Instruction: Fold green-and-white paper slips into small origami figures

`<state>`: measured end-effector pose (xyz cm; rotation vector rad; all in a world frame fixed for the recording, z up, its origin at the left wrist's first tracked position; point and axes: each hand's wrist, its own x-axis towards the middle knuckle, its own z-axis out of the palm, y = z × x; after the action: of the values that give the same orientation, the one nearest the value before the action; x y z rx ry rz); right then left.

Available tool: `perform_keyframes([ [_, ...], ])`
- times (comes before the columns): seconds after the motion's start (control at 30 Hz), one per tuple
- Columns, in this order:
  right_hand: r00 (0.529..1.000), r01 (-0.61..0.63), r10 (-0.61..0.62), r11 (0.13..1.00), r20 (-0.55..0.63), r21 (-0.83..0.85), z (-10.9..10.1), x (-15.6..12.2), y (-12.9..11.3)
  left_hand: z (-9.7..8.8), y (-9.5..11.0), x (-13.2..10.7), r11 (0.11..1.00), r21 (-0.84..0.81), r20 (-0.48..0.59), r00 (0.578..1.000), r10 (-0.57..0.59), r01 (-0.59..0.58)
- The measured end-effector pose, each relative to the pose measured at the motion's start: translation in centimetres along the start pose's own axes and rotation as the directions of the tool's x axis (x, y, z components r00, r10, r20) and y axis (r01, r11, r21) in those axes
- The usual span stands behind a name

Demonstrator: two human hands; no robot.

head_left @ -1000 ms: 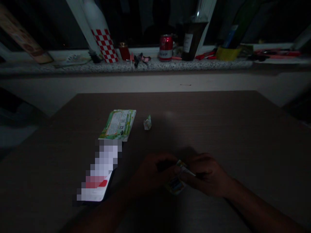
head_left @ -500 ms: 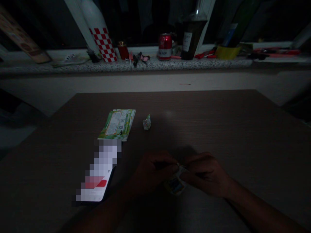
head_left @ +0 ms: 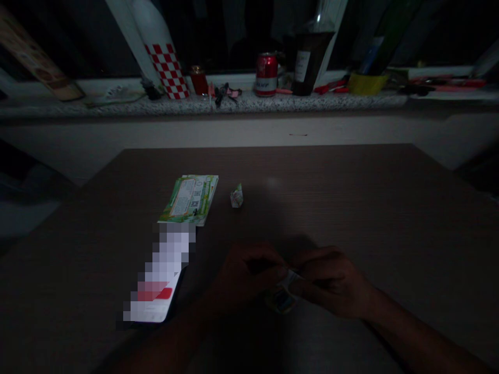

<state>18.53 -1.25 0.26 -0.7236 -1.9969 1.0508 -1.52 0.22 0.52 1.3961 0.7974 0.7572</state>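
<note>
Table (head_left: 351,197): brown, under the phone (head_left: 154,311).
Left hand (head_left: 251,272), right hand (head_left: 331,280): right of the phone, fingertips pinched closed on one paper (head_left: 284,300).
Phone: mostly pixelated, unreadable.
Booklet (head_left: 187,200): just beyond the phone; print too small to read.
Can (head_left: 266,75): red, well beyond the phone; lettering unclear.
Paper: between both hands' fingertips, lower end showing below.

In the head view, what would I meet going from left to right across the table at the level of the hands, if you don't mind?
Phone → left hand → small printed piece → right hand.
</note>
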Motion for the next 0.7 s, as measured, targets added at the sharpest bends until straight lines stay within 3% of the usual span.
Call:
perform_keyframes([
  [0.23, 0.997, 0.076, -0.077, 0.995, -0.020, -0.060, -0.01, 0.27, -0.35, 0.08, 0.11, -0.05, 0.999, 0.037, -0.001, 1.000, 0.004, -0.004],
  [0.4, 0.963, 0.097, -0.155, 0.962, -0.219, -0.255, 0.18, -0.29, -0.03, -0.05, 0.66, 0.00, 0.990, 0.084, -0.096, 0.988, 0.121, -0.114],
  [0.53, 0.906, -0.051, -0.048, 0.974, -0.421, -0.220, 0.41, -0.41, 0.17, 0.00, 0.87, -0.14, 0.960, 0.220, -0.185, 0.959, 0.216, -0.174],
  [0.7, 0.881, -0.147, 0.083, 0.984, -0.465, -0.102, 0.61, 0.02, 0.28, 0.15, 0.58, -0.21, 0.915, 0.325, -0.228, 0.919, 0.321, -0.239],
])
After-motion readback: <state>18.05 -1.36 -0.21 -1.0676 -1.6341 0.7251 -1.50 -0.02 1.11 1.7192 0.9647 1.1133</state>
